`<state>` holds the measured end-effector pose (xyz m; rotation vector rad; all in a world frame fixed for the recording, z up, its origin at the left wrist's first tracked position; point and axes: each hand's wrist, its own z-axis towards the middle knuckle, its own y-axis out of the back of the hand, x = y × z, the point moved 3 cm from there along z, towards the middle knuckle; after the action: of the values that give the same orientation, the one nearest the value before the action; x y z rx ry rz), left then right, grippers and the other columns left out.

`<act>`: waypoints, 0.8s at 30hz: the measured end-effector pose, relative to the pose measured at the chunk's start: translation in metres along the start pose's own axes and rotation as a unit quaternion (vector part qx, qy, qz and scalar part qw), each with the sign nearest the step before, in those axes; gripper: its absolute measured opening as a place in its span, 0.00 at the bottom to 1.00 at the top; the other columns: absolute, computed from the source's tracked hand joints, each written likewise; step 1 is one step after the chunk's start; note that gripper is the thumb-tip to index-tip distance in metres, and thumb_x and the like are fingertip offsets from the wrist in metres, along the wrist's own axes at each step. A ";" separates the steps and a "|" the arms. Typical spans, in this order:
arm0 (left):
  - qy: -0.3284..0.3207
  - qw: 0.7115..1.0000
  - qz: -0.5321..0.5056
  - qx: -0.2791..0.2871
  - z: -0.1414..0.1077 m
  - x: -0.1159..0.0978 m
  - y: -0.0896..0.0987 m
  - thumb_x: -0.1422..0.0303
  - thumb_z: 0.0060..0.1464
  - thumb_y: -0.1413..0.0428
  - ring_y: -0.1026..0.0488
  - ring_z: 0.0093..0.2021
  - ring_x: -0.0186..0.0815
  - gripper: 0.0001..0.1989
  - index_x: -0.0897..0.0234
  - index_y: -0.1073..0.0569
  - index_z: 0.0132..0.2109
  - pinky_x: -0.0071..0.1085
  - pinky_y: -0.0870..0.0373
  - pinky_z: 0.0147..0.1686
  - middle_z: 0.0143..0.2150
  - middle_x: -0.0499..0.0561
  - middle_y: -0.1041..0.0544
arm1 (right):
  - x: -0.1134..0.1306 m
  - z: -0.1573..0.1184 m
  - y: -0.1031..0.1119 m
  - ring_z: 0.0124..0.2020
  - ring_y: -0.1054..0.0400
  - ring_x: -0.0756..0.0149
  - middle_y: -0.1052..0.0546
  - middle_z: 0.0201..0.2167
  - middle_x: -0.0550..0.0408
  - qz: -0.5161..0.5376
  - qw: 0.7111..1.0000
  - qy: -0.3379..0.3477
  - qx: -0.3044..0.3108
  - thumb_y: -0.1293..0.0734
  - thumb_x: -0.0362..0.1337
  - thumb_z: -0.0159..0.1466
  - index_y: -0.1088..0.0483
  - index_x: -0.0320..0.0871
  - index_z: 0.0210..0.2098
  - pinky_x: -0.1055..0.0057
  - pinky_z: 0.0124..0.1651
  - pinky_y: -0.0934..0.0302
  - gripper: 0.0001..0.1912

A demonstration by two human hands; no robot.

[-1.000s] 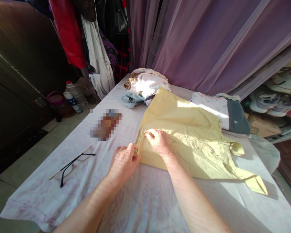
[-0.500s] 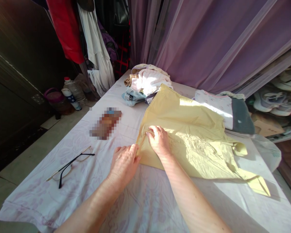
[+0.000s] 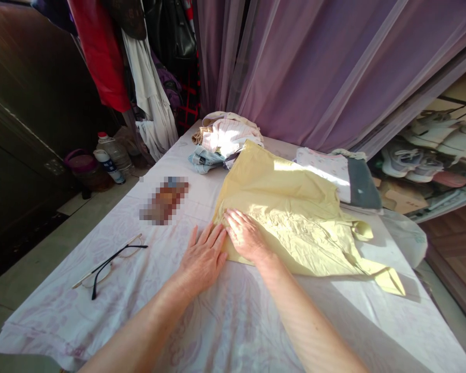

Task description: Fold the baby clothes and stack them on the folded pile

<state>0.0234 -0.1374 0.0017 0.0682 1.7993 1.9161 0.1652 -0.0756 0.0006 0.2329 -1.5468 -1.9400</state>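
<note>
A pale yellow sleeveless garment [image 3: 283, 191] with strap-like ends at the right lies spread on the table's patterned white cloth [image 3: 147, 321]. Its middle is wrinkled and gathered. My left hand [image 3: 204, 254] lies flat, fingers spread, at the garment's left edge, partly on the cloth. Just to its right, my right hand [image 3: 244, 235] rests palm down on the yellow fabric with its fingers stretched out. The two hands nearly touch. Neither one grips the fabric.
Eyeglasses [image 3: 108, 264] and a blurred-out flat item [image 3: 165, 202] lie at the left. Crumpled clothes [image 3: 229, 137] are heaped at the back. Folded clothes [image 3: 334, 173] lie behind the garment at the right. Shoes [image 3: 411, 163] sit on a shelf; bottles [image 3: 111, 160] stand on the floor.
Both hands have let go of the garment's left edge. Their fingers have opened and now lie flat. The whole view has shifted slightly.
</note>
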 end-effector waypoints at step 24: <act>0.093 0.975 0.123 0.163 0.069 0.056 0.023 0.46 0.64 0.62 0.61 0.74 0.51 0.33 0.51 0.48 0.71 0.62 0.66 0.66 0.75 0.53 0.56 | 0.003 0.007 -0.008 0.69 0.49 0.59 0.40 0.68 0.50 -0.044 0.996 -0.046 0.065 0.46 0.41 0.71 0.42 0.40 0.67 0.58 0.70 0.54 0.27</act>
<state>-0.0072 -0.0515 0.0149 0.2420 2.3144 1.8153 0.1567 -0.0707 -0.0036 0.2752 -1.7524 -1.9433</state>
